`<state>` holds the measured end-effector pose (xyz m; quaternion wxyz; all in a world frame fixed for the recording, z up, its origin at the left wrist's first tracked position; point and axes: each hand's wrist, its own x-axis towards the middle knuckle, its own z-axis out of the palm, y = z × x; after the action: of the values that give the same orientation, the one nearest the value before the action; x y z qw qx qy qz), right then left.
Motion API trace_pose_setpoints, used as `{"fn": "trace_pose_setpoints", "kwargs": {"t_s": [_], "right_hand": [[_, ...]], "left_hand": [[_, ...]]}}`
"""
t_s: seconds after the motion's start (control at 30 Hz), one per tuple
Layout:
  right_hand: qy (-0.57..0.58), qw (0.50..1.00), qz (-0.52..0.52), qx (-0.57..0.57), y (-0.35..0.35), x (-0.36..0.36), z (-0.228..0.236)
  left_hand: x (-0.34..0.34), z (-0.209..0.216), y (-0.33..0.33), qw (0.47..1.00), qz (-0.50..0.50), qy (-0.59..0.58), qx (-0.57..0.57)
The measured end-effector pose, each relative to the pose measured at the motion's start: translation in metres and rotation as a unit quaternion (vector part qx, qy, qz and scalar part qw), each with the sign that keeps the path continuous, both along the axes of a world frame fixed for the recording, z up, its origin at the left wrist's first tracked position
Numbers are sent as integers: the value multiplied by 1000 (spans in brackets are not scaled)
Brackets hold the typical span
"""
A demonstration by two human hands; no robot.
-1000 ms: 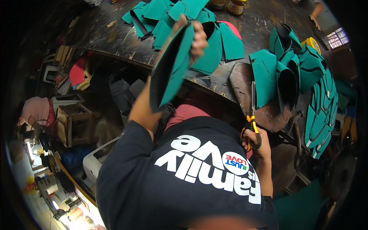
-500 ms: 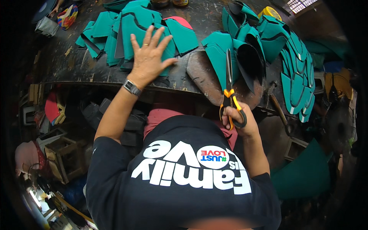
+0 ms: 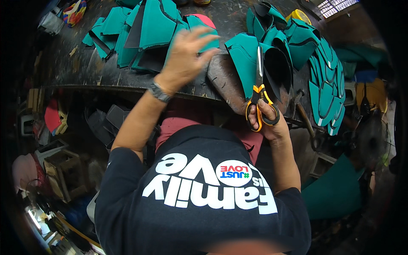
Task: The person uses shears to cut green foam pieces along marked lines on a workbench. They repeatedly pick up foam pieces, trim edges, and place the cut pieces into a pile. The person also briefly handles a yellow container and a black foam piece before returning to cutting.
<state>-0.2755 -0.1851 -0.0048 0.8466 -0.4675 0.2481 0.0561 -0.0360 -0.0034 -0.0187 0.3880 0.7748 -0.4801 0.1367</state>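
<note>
My left hand (image 3: 187, 57), smeared by motion, hovers in front of the green fabric pieces with its fingers apart and nothing in them. Behind it lies a pile of green cut pieces (image 3: 157, 23) with dark backing, and a pink-red piece (image 3: 203, 19) peeks out beside the fingers. In my right hand (image 3: 272, 119) are scissors (image 3: 260, 91) with orange and black handles, their blades together and pointing away from me. The blades lie over a green piece (image 3: 243, 55) and a curled dark-backed one (image 3: 276, 70).
A worn brown board (image 3: 223, 80) rests on the dark table (image 3: 68, 72) near its front edge. A hammer (image 3: 304, 114) lies at that edge, right of the scissors. Overlapping green pieces (image 3: 327, 91) spread at the right. A yellow container (image 3: 299, 16) stands farther back.
My left hand has come off the green pile and moved right and nearer me. The pile's top piece has shifted, baring dark backing. The scissors have closed and moved slightly right.
</note>
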Motion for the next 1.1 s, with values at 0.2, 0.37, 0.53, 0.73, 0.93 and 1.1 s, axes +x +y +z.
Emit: {"fn": "trace_pose_setpoints", "kwargs": {"t_s": [0.2,0.37,0.53,0.73,0.93,1.1], "right_hand": [[-5,1000,1,1,-3,-1,-2],[-30,999,-24,4,-20,-11,-2],[16,997,69,-37,-23,-9,-6],[-10,997,77,9,-4,6,-14],[8,1000,11,-8,6,4,-13],[11,997,58,-54,18,-8,-7]], "left_hand": [[-28,-25,-87,957,47,271,-88],[-9,-22,-84,783,-155,554,-234],[-7,-8,-48,681,-187,681,-195],[-17,-10,-28,697,-170,674,-176],[-28,-14,-19,670,-193,692,-190],[-39,-8,-6,700,-206,668,-148]]}}
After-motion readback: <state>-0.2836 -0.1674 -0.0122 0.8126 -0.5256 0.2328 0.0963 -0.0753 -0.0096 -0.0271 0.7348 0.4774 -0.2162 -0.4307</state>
